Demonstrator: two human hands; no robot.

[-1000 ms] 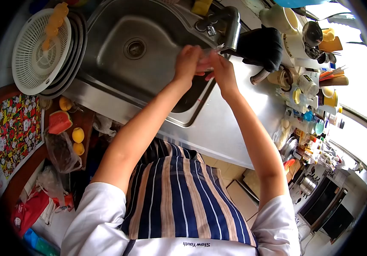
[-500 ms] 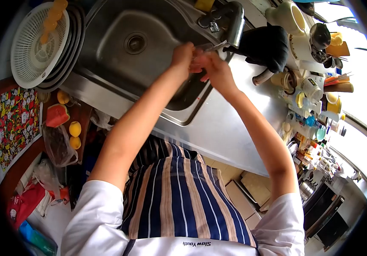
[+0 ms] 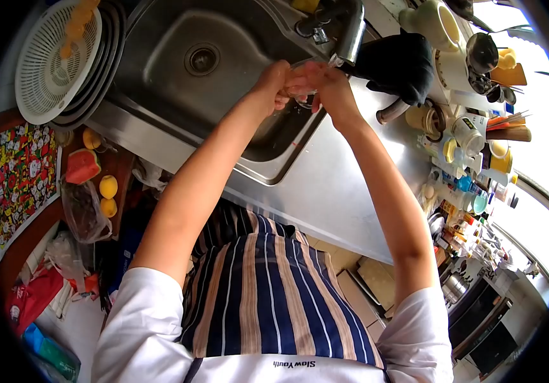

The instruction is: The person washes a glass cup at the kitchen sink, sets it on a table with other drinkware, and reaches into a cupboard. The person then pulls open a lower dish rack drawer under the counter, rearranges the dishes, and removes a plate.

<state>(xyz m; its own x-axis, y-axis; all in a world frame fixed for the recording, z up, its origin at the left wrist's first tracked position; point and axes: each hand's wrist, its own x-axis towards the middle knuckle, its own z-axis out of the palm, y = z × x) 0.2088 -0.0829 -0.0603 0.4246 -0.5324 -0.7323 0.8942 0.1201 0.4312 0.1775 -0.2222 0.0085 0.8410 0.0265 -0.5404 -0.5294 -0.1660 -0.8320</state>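
Observation:
My left hand (image 3: 273,86) and my right hand (image 3: 330,89) meet over the right side of the steel sink (image 3: 178,121), just below the faucet (image 3: 349,39). Both have their fingers curled in toward each other. Between them shows something clear and see-through (image 3: 301,63), with shiny curved edges; whether it is glass, plastic or partly water I cannot tell. Bright glints lie by the right fingers, under the spout. The fingers cover most of the clear thing. The sink's drain (image 3: 202,60) is visible to the left of my hands.
A white colander (image 3: 35,83) leans over stacked dark bowls at the left. Below lie a watermelon piece (image 3: 83,166), two yellow fruits (image 3: 108,186) and a plastic bag (image 3: 86,210). Right of the faucet are a black cloth-like item (image 3: 396,67), a pale pot (image 3: 431,29) and several jars and utensils.
My hands stay under the faucet and have shifted slightly, with the right hand a little further right. The fingers have turned around the clear thing, and its curved edge shows more.

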